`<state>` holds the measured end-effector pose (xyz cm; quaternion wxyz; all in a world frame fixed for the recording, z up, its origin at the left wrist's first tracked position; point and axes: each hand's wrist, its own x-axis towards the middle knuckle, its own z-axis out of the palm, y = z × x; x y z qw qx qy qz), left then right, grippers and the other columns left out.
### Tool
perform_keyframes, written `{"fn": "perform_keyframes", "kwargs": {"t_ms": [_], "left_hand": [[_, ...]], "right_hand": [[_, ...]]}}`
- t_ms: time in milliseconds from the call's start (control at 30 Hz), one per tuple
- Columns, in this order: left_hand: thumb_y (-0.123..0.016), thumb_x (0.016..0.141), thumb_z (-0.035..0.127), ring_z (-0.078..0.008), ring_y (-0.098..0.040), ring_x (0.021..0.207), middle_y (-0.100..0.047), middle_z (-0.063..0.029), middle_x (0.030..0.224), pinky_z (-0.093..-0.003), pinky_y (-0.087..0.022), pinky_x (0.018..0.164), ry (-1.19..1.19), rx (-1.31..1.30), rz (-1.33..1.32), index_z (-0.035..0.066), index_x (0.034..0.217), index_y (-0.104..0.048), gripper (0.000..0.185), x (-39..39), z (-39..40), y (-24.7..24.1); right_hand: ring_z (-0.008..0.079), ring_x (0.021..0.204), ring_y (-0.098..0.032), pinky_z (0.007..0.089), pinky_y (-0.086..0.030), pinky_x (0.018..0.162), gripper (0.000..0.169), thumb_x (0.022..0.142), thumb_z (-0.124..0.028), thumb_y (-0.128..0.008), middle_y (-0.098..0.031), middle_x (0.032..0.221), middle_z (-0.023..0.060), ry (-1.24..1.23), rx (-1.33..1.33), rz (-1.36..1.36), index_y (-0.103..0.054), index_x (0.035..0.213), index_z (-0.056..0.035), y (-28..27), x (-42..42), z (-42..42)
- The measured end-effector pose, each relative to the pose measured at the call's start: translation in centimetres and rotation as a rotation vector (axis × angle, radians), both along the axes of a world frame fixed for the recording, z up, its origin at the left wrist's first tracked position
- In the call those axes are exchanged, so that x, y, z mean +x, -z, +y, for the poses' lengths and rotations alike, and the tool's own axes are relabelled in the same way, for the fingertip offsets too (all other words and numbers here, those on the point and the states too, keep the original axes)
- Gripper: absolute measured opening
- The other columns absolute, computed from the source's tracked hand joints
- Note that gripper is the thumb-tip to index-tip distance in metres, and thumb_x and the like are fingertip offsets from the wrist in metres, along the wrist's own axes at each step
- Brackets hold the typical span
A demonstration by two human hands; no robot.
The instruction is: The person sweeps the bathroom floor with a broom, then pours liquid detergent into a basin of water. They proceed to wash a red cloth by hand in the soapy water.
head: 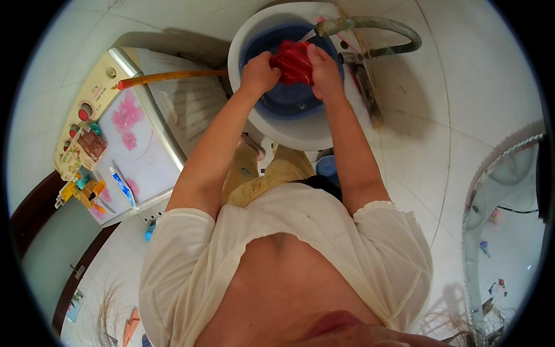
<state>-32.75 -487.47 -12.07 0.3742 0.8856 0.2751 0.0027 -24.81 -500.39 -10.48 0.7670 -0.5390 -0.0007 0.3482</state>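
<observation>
A red striped cloth is stretched between my two hands above a blue basin. My left hand pinches its left edge, and my right hand grips its right edge. The basin sits inside a white washbasin. Over the far right of the bowl, the mouth of a curved faucet hose hangs just above the cloth, and a stream of water appears to come from it. How much water the basin holds is hard to tell.
To the left stands a washing machine with a toothpaste tube and several packets on it. A wooden stick reaches from it to the sink. A worn brush-like object lies along the sink's right edge. A mirror hangs at right.
</observation>
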Motion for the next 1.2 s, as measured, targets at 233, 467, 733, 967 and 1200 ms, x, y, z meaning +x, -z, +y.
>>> {"fn": "perform_keyframes", "kwargs": {"t_ms": [233, 467, 733, 967, 1200], "left_hand": [[-0.043, 0.075, 0.024, -0.0313, -0.054, 0.086, -0.057, -0.0144, 0.092, -0.0421, -0.042, 0.075, -0.519, -1.157, -0.120, 0.004, 0.092, -0.052, 0.028, 1.9, 1.0, 2.1], [-0.055, 0.079, 0.020, -0.0218, -0.053, 0.091, -0.054, -0.0095, 0.099, -0.0370, -0.044, 0.080, -0.196, -1.141, -0.093, 0.002, 0.102, -0.047, 0.031, -0.2, 0.1, -1.6], [-0.058, 0.077, 0.014, -0.0228, -0.054, 0.089, -0.056, -0.0116, 0.095, -0.0353, -0.045, 0.079, -0.711, -1.230, -0.102, 0.000, 0.095, -0.050, 0.025, -2.1, 3.9, 2.9], [-0.054, 0.079, 0.019, -0.0255, -0.054, 0.087, -0.055, -0.0134, 0.095, -0.0388, -0.044, 0.080, -0.646, -1.772, -0.193, 0.000, 0.094, -0.050, 0.024, -0.4, 0.5, -2.8], [-0.053, 0.081, 0.026, -0.0245, -0.053, 0.088, -0.055, -0.0121, 0.095, -0.0381, -0.043, 0.080, -0.533, -1.762, -0.125, 0.001, 0.094, -0.050, 0.028, -0.2, -0.1, -2.2]], "right_hand": [[0.0126, 0.072, -0.054, 0.0255, -0.045, 0.062, 0.037, 0.082, -0.033, -0.050, -0.057, 0.088, 0.0053, 0.013, -0.049, -0.072, -0.054, 0.102, -0.0019, -3.0, -0.2, 0.2], [0.0147, 0.077, -0.057, 0.0266, -0.046, 0.066, 0.038, 0.081, -0.030, -0.053, -0.058, 0.090, 0.0086, 0.099, 0.014, 0.044, -0.052, 0.103, 0.0014, 0.4, 2.1, -2.3], [0.0145, 0.072, -0.056, 0.0256, -0.046, 0.063, 0.042, 0.080, -0.035, -0.053, -0.058, 0.088, 0.0099, 0.065, -0.024, -0.021, -0.053, 0.099, 0.0028, -2.4, 1.5, -3.2], [0.0157, 0.062, -0.052, 0.0275, -0.044, 0.054, 0.045, 0.081, -0.034, -0.052, -0.053, 0.078, 0.0125, 0.164, -0.331, 0.271, -0.046, 0.104, 0.0043, 5.6, 3.7, -5.2], [0.0187, 0.059, -0.050, 0.0283, -0.042, 0.048, 0.034, 0.084, -0.028, -0.047, -0.051, 0.072, 0.0109, 0.649, 0.105, 0.470, -0.043, 0.098, 0.0039, 8.8, 5.8, -4.4]]}}
